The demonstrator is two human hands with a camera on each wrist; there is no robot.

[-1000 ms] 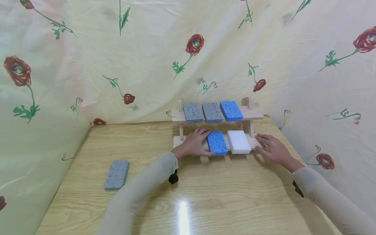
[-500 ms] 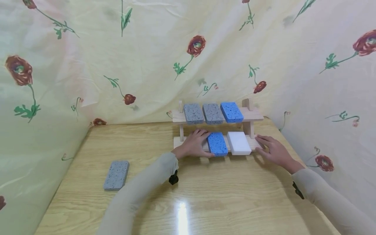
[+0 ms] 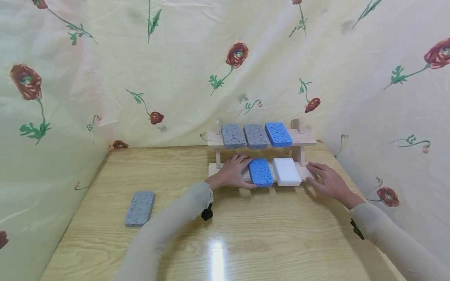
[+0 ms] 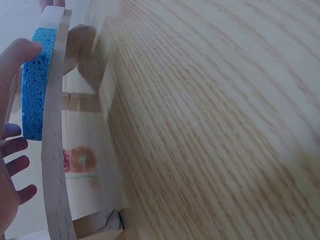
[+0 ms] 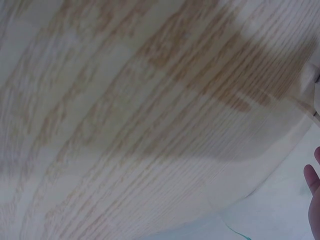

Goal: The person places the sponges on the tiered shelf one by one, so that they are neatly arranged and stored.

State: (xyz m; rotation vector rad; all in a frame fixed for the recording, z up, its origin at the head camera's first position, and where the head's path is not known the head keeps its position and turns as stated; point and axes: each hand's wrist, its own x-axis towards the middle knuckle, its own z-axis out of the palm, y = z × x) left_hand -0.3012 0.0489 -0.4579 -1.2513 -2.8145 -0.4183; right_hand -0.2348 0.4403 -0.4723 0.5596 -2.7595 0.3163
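Observation:
A two-tier wooden rack stands at the back of the table. On its lower shelf lie a speckled blue sponge and, to the right, a white sponge. My left hand holds the blue sponge from its left side, thumb on the front edge and a finger near the back corner; other fingers are spread in the left wrist view. My right hand touches the right end of the lower shelf with extended fingers. Only a little of this hand enters the right wrist view.
The upper shelf carries two grey sponges and another blue sponge. A loose grey sponge lies on the wooden table at left. Flowered cloth hangs behind and at both sides.
The head view has shifted very slightly. Both hands and all the sponges stay where they were.

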